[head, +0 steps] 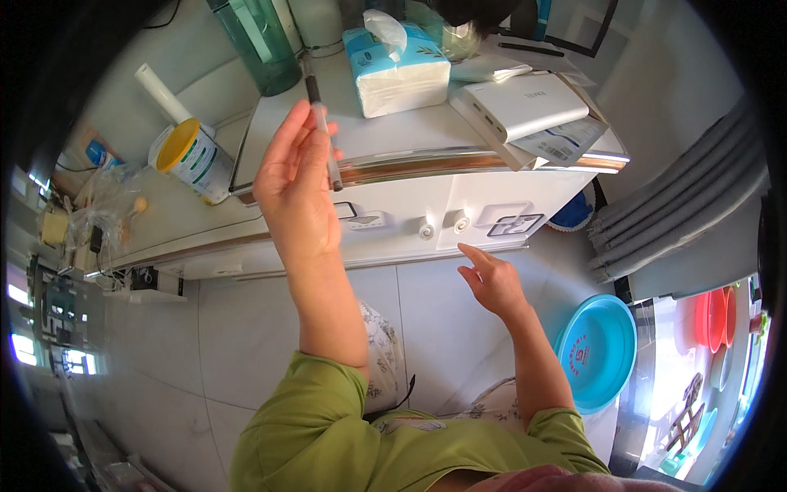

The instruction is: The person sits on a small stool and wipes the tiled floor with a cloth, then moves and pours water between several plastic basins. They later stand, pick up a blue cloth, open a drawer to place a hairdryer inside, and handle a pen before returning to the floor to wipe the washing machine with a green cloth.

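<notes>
My left hand [298, 190] is raised over the front edge of the white cabinet [393, 212], palm side showing. Its thumb and fingers hold a slim pen [317, 111] with a dark upper part and a clear, frosted lower part. The pen stands nearly upright in the view, leaning slightly. Lower and to the right, my right hand [494, 280] hangs in front of the cabinet doors, holding nothing. Its index finger points towards the round door knobs [461, 222], and the thumb is apart from it. Behind the pen, a blue and white tissue pack [403, 89] rests on the cabinet top.
A green bottle [264, 55] stands at the back left. A yellow-lidded can [193, 160] is on the lower counter. On the right, a white device with ports [525, 106] lies on papers and a printed packet [562, 141]. A blue basin [599, 357] stands near the grey curtain [670, 190].
</notes>
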A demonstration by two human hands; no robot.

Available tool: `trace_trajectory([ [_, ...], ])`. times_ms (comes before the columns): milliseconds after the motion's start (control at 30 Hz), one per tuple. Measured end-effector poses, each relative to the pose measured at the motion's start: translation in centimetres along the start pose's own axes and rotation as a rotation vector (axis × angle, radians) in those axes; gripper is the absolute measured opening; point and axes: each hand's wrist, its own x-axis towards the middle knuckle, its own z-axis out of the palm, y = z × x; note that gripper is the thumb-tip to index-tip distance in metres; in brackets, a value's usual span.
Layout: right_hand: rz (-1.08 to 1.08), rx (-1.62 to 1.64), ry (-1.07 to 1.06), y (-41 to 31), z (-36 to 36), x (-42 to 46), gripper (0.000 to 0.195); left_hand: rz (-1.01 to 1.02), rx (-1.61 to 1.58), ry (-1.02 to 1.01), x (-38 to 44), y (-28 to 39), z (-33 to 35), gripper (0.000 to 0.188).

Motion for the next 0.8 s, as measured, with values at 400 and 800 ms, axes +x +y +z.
trace_trajectory([
  [400,-0.052,0.063,0.095,-0.7,-0.5,0.4,0.027,0.076,-0.018,-0.126,-1.1,0.0,1.0,0.031],
  [800,-0.032,0.105,0.105,-1.3,-1.1,0.4,0.023,-0.183,-0.198,-0.224,-1.2,-0.2,1.5,0.037],
])
